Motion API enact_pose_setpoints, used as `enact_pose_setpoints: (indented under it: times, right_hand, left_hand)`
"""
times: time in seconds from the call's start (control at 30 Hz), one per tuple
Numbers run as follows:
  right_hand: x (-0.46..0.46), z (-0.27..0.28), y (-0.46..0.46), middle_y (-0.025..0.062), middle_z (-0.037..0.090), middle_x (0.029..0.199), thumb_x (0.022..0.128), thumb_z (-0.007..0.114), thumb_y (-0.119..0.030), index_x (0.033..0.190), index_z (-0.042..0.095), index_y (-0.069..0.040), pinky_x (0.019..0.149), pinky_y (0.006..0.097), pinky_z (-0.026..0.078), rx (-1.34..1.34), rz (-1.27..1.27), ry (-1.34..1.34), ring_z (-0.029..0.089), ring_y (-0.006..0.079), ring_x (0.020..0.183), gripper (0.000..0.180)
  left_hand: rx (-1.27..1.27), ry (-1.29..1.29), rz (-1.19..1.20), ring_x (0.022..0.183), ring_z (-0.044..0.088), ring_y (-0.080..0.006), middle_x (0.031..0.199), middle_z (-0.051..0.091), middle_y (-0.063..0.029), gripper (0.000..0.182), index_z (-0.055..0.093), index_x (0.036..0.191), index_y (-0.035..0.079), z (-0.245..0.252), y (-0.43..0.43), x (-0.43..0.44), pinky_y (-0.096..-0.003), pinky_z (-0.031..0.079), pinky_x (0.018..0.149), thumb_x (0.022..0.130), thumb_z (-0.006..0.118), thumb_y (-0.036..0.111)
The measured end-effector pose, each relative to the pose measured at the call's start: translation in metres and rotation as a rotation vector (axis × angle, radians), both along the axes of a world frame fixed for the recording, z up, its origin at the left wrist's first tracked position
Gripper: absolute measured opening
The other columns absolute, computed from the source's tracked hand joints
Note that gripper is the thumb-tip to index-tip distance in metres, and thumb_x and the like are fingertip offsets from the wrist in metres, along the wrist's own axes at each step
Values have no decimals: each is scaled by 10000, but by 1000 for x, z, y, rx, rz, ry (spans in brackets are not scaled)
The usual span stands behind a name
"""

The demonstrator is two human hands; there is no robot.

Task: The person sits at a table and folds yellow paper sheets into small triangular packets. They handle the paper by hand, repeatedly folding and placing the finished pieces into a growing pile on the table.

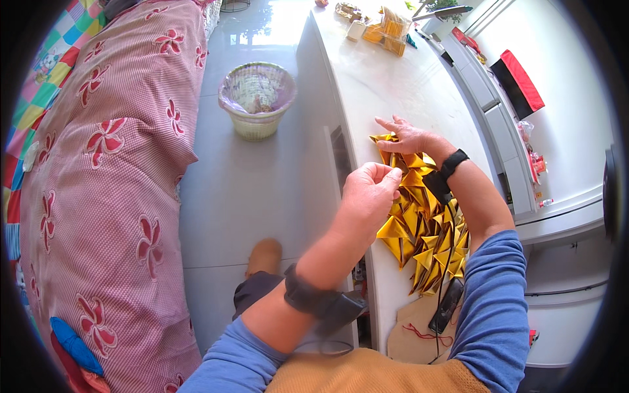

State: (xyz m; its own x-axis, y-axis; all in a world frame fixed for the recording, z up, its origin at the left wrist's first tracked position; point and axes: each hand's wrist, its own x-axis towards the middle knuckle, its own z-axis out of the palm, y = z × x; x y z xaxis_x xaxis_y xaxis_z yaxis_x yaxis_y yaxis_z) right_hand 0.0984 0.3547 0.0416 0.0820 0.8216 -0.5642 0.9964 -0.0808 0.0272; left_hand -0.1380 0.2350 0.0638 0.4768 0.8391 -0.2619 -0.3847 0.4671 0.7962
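Folded gold foil-paper pieces, pointed and overlapping, form a long cluster on the white tabletop. My left hand is at the cluster's left side near its far end, thumb and forefinger pinched together against a gold fold; whether something thin is between them cannot be told. Just beyond it, my right hand lies over the far end of the cluster, fingers spread, the thumb touching gold paper. Both wrists wear black straps with small dark devices, and a black cable from the right one runs down over the gold pieces.
A black handheld device and red string lie on brown cardboard near my body. Plastic-wrapped gold paper sits at the table's far end. A lined wastebasket stands on the floor, left of the table; a pink flowered cover lies farther left.
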Motion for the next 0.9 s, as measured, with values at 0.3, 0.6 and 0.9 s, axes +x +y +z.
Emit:
enact_pose_setpoints:
  times: [0.3,0.6,0.9]
  right_hand:
    - [25,-4,-48,260,112,1542,815,570,-665,1506,187,-335,1114,430,299,-41,33,-61,225,442,1396,856]
    - [46,2,-81,263,164,1528,875,486,-652,1515,189,-260,1119,445,279,-145,-8,51,233,436,1394,808]
    - [33,-6,-80,191,115,1564,822,437,-755,1506,188,-330,1139,520,209,-133,31,3,106,387,1440,843]
  left_hand:
    - [3,-35,1,807,584,-133,890,632,-57,283,616,1026,-14,-3,2,-1,-271,474,752,895,606,237]
    - [-44,-109,35,781,590,-124,854,626,-41,266,602,1017,0,0,2,-7,-258,480,721,871,646,217]
    - [-92,-60,66,781,632,-153,846,646,-52,150,591,963,58,1,8,-13,-275,508,725,880,655,165]
